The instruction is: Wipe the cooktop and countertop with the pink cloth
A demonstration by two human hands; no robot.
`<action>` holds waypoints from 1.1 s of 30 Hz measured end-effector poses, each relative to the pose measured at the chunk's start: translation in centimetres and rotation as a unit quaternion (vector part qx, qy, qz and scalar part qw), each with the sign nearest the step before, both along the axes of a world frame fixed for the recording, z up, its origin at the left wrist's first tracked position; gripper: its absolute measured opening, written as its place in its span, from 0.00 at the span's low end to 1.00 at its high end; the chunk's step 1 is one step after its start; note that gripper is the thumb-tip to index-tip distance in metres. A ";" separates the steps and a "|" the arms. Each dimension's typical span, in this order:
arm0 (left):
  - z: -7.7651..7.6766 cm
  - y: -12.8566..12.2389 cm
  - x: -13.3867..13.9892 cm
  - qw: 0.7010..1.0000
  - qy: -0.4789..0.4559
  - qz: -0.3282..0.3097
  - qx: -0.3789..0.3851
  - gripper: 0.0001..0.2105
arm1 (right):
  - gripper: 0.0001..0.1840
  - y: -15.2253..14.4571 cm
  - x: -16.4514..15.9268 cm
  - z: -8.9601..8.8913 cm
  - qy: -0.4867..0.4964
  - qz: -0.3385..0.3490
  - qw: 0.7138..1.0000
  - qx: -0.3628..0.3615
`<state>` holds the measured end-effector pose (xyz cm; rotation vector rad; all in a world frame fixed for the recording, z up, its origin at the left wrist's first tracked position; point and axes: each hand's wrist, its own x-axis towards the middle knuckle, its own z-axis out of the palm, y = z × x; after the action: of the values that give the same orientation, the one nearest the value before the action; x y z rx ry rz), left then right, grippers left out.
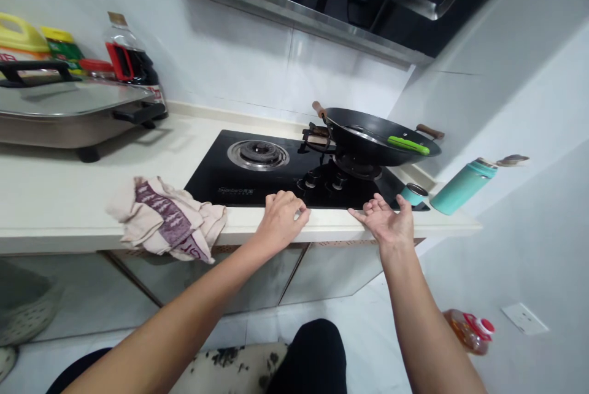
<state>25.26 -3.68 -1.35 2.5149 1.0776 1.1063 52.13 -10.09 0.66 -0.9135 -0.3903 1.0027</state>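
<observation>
My left hand (283,217) rests at the front edge of the counter, fingers curled in, with nothing visible in it. It lies just in front of the black gas stove (216,179), near the two knobs (311,180). To its right, my right hand (389,222) is palm up with fingers apart and holds nothing. Close beside that hand stands a small turquoise cup (414,194), with a turquoise flask (464,185) further right. A black wok (363,139) sits on the right burner, and a bright green handle (408,145) lies across its rim.
A crumpled cloth (175,216) hangs over the counter edge on the left. Behind it stand a lidded electric pan (69,124) and a dark sauce bottle (138,56). The range hood (313,7) overhangs the stove. A red-capped oil bottle (472,332) is low at right.
</observation>
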 end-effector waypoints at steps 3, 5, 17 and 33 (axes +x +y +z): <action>-0.2 0.1 0.1 1.000 -0.005 -0.001 0.011 0.09 | 0.17 -0.2 -0.4 0.1 0.049 -0.005 0.999 0.010; -0.2 0.1 0.1 1.000 -0.007 -0.002 0.015 0.09 | 0.18 -0.3 -0.5 0.1 0.045 0.008 0.999 0.017; -0.4 0.0 0.1 0.999 -0.017 0.003 0.027 0.10 | 0.20 -0.1 0.8 -0.5 -0.059 0.099 0.993 0.037; -0.9 -3.9 -0.2 0.976 -0.154 -0.154 -0.019 0.10 | 0.18 -5.1 -8.2 -2.7 -0.045 0.025 0.988 0.146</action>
<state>25.08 -7.53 -2.28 2.2780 0.5972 1.3072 43.95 -15.20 -2.09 -0.6875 -0.6231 0.9227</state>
